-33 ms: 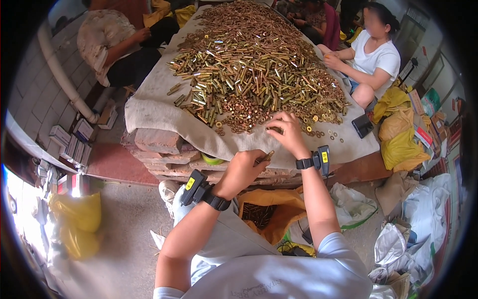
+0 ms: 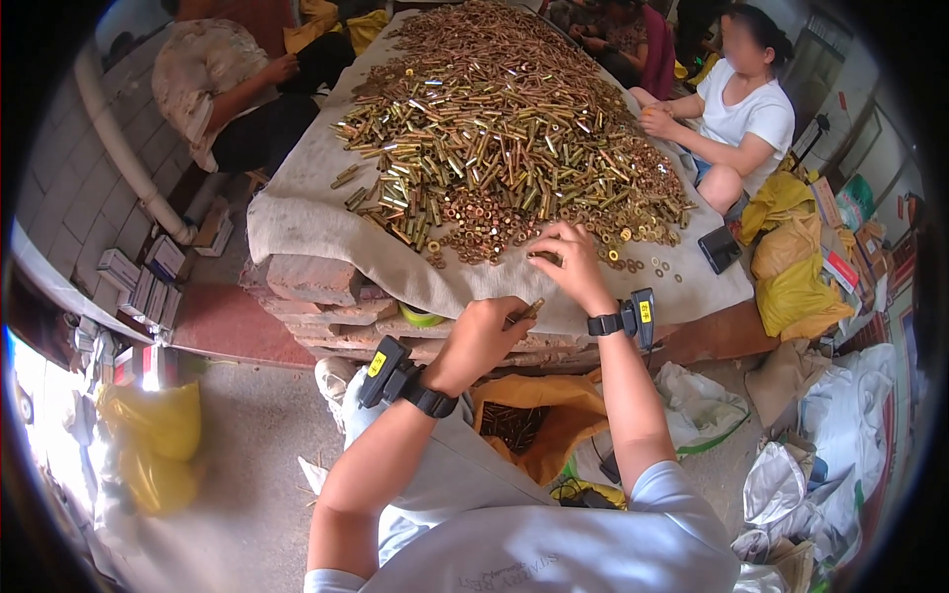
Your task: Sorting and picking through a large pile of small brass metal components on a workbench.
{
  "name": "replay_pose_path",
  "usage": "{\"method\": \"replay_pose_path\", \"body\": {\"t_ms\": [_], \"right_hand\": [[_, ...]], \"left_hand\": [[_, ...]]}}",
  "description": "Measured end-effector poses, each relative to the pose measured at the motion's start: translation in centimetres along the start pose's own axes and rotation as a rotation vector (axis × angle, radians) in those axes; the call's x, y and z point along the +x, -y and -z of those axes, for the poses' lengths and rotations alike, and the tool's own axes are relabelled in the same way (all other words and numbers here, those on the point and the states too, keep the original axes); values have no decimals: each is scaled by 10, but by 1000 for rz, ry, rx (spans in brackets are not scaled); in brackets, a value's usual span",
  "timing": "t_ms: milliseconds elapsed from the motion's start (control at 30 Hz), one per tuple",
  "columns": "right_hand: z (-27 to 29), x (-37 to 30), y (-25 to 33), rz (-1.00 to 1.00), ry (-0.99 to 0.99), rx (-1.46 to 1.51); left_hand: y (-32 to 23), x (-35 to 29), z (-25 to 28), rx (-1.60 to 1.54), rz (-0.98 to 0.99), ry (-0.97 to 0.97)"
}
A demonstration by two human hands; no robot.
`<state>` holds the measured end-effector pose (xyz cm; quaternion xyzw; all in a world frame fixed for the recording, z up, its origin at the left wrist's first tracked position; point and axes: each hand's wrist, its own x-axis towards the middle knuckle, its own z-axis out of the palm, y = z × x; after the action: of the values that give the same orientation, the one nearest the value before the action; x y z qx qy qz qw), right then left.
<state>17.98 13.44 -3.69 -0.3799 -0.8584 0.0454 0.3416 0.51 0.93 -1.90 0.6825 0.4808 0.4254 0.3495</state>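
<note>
My left hand (image 2: 486,334) is closed around a slim brass-coloured bolt (image 2: 534,309), whose end pokes out past the fingertips at the near edge of the cloth-covered table. Just beyond it, to the right, my right hand (image 2: 571,262) hovers low over the cloth (image 2: 455,277) with thumb and forefinger pinched; whatever lies between them is too small to make out. By its fingertips lies a heap of small coppery nuts (image 2: 482,222). Flat washers (image 2: 638,264) are scattered to its right. Behind them rises a large pile of brass-coloured metal sleeves (image 2: 465,148).
Bricks (image 2: 314,280) prop the table's near end. Below my hands an orange sack (image 2: 563,425) holds dark metal rods. A black phone-like device (image 2: 719,251) rests at the right corner. Co-workers sit along both sides, one in a white shirt (image 2: 756,114). Sacks (image 2: 791,262) crowd the right.
</note>
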Motion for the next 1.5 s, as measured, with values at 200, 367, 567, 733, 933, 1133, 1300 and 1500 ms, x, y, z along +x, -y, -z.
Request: {"method": "replay_pose_path", "body": {"t_ms": [200, 367, 567, 733, 933, 1133, 1300, 1500], "right_hand": [[0, -2, -4, -58, -28, 45], [17, -3, 17, -117, -39, 400], [27, -20, 40, -235, 81, 749], [30, -28, 48, -198, 173, 852], [36, -31, 57, -219, 182, 871], [39, -36, 59, -228, 112, 929], [40, -37, 64, -236, 94, 994], [41, -40, 71, -242, 37, 1022]], "left_hand": [[-2, 0, 0, -6, 12, 3], [4, 0, -1, -47, 36, -21], [7, 4, -2, -80, 33, -41], [-3, 3, 1, -83, 54, -27], [-5, 1, 1, -70, 42, -33], [-6, 2, -3, -153, 36, -39], [-12, 0, 2, -112, 7, -36], [-18, -1, 1, -245, 51, 12]]}}
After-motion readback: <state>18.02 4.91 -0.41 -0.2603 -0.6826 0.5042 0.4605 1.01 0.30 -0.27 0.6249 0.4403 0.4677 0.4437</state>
